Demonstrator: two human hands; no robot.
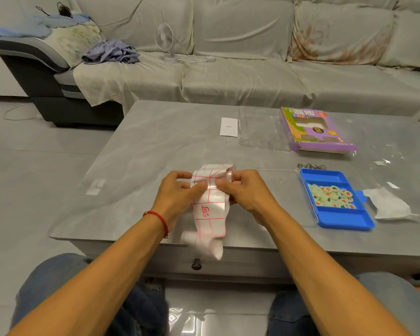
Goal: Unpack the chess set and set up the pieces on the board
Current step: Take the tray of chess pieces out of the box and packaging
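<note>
A folded white paper board with a red grid and a red character hangs above the near edge of the grey table. My left hand pinches its left side and my right hand pinches its right side near the top, thumbs close together. The board's lower end droops, blurred, past the table edge. To the right lies a blue plastic tray whose middle compartment holds several pale round pieces with red and dark characters.
The purple set box lies at the far right, beside a clear plastic sleeve and a white slip. Torn plastic wrap sits right of the tray, keys behind it. A sofa stands beyond the table.
</note>
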